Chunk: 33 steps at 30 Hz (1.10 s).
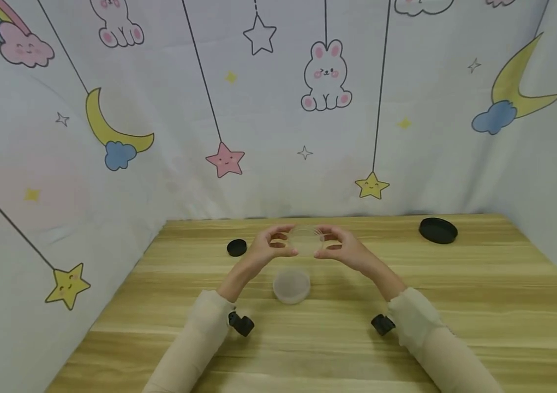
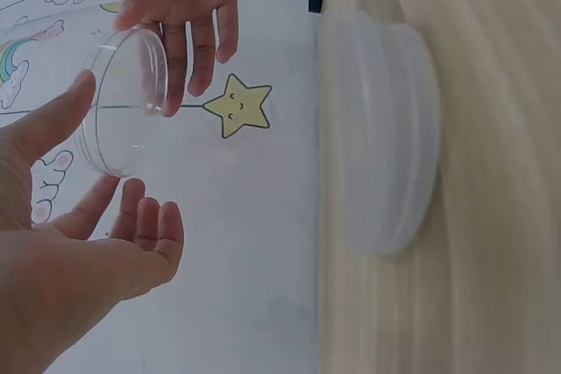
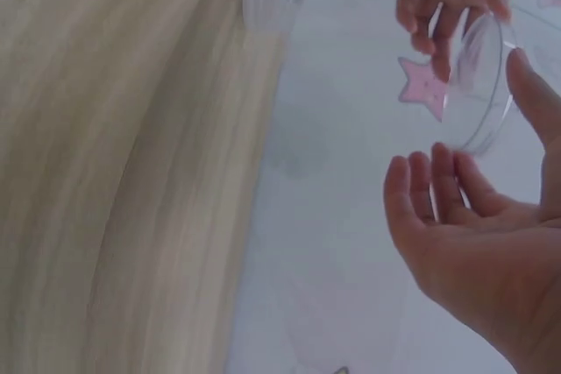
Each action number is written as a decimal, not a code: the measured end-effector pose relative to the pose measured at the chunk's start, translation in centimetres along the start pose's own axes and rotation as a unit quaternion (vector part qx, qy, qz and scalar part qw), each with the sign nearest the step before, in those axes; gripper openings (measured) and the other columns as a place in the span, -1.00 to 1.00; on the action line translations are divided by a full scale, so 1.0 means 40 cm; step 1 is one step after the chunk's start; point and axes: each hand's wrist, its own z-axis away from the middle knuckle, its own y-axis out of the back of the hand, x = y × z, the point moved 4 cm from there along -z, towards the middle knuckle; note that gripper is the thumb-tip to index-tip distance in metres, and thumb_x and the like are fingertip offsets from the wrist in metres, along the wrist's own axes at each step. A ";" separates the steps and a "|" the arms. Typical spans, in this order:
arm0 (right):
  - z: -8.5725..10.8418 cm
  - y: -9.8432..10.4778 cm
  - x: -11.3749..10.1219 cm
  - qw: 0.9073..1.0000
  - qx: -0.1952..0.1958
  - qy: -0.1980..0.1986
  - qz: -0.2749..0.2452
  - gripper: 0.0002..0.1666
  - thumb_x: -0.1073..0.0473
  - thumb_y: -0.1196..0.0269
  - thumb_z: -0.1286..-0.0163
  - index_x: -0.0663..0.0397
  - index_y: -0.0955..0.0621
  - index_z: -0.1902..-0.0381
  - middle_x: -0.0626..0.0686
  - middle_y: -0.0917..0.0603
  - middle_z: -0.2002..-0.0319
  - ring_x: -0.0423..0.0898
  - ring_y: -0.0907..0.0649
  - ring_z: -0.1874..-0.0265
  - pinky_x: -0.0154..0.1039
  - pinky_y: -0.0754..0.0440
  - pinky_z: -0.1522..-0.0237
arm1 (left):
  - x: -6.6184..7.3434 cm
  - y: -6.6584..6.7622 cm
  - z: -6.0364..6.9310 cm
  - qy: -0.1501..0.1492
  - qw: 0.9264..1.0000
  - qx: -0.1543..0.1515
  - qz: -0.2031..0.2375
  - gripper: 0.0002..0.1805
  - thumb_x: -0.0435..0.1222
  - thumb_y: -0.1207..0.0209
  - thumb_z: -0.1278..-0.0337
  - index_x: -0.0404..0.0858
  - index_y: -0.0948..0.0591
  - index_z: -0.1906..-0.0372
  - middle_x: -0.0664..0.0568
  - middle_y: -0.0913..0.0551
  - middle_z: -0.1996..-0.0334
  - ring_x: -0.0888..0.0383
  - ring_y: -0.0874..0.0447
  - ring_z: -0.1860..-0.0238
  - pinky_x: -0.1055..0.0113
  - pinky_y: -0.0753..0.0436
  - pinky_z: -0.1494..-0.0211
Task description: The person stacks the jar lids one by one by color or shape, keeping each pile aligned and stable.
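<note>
Two sleeves point(image 1: 182, 349) run off the bottom edge. One cloudy tub point(image 1: 291, 286) sits below centre, its inside hard to make out. At centre, the left hand point(image 1: 264, 246) and right hand point(image 1: 352, 250) pinch one clear dish point(image 1: 306, 240), its rim partly hidden. One small black disc point(image 1: 236, 248) lies centre-left, one larger black disc point(image 1: 437, 231) right.

Wht cloth backdrop point(image 1: 268, 109) w/ bunny point(image 1: 326, 87), star point(image 1: 226, 160) & moon point(image 1: 506, 79) prints behind wood-grain tbl point(image 1: 317, 349).
</note>
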 end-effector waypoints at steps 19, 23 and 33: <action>-0.007 -0.099 0.051 0.989 -0.140 -0.038 0.022 -0.16 0.11 -0.39 -0.25 0.30 -0.28 -0.36 0.33 -0.30 -0.37 0.29 -0.32 -0.35 0.17 -0.40 -0.32 | -0.123 0.014 0.090 0.073 0.994 -0.079 -0.030 -0.33 -0.31 -0.36 -0.05 -0.42 -0.29 -0.20 -0.25 -0.32 -0.18 -0.03 -0.39 -0.09 0.27 -0.49 -0.07; -0.011 -0.112 0.064 0.987 -0.148 -0.047 0.031 -0.18 0.12 -0.40 -0.23 0.30 -0.30 -0.34 0.32 -0.33 -0.35 0.27 -0.35 -0.33 0.17 -0.37 -0.33 | -0.133 0.013 0.095 0.079 0.993 -0.084 -0.024 -0.35 -0.34 -0.38 -0.03 -0.43 -0.29 -0.16 -0.23 -0.34 -0.12 0.00 -0.44 -0.06 0.28 -0.51 -0.07; -0.015 -0.133 0.086 0.985 -0.158 -0.059 0.032 -0.20 0.21 -0.41 -0.22 0.33 -0.31 -0.31 0.33 -0.33 -0.36 0.27 -0.30 -0.39 0.15 -0.37 -0.34 | -0.162 0.006 0.096 0.092 0.991 -0.083 -0.043 -0.36 -0.39 -0.39 0.01 -0.39 -0.31 -0.15 -0.16 -0.41 -0.05 0.08 -0.44 0.01 0.33 -0.51 -0.08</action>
